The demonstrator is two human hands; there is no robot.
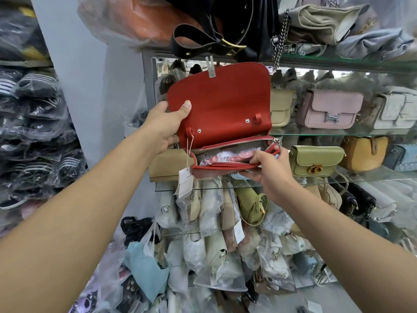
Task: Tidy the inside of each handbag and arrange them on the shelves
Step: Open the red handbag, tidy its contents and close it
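1. The red handbag (221,109) is held up in the air in front of the glass shelves (316,134). Its flap is lifted and its zip compartment is open, and we see plastic-wrapped stuffing (225,157) inside.
2. We judge the bag to be light and rather soft, with a smooth skin that may slip. The flap bends easily, so the rim and bottom of the body are the safer places to hold.
3. The left hand (167,126) grips the left edge of the flap, thumb on its inner face.
4. The right hand (268,170) pinches the front rim at the right end, its fingers (252,176) curled underneath.
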